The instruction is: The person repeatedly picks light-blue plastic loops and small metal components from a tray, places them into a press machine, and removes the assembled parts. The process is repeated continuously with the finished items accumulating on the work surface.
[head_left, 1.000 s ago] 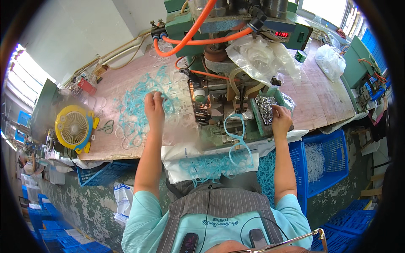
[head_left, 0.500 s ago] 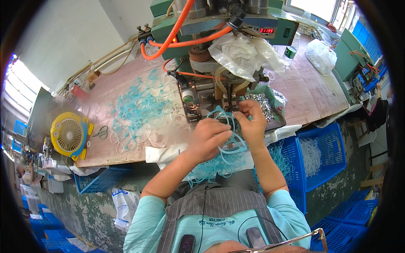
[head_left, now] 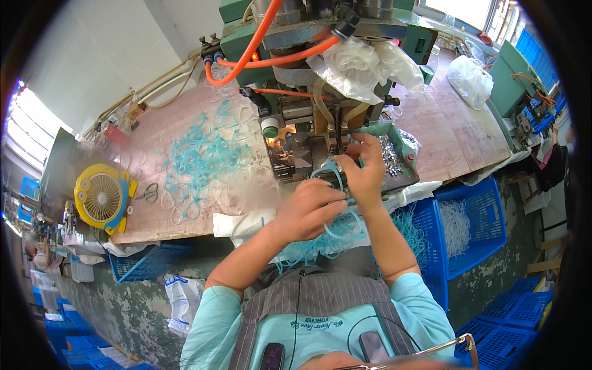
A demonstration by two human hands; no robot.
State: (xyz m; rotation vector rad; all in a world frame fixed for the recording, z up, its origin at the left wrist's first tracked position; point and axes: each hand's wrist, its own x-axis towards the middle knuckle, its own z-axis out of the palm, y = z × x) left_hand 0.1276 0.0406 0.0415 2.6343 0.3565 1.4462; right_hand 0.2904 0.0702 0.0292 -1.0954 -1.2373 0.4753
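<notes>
A light blue plastic glasses frame (head_left: 331,165) is held between my two hands at the front of a press (head_left: 336,140). My left hand (head_left: 310,209) is closed on its left side, fingers bent over the rim. My right hand (head_left: 365,172) has thumb and forefinger pinched at the upper part of the frame, close under the press tooling; what lies between those fingertips is hidden. The frame's lower loop hangs below my hands, over a heap of similar blue frames (head_left: 314,248) at my lap.
A green tray of small metal parts (head_left: 388,154) stands right of the press. More blue frames (head_left: 203,148) lie on the table (head_left: 148,216) at left, near scissors (head_left: 150,193) and a yellow fan (head_left: 102,196). Blue crates (head_left: 472,265) stand at right; orange hoses (head_left: 271,63) cross above.
The press head has moved up, and the clear bag on it has shifted. My right hand has risen slightly, and the frame has turned between my hands.
</notes>
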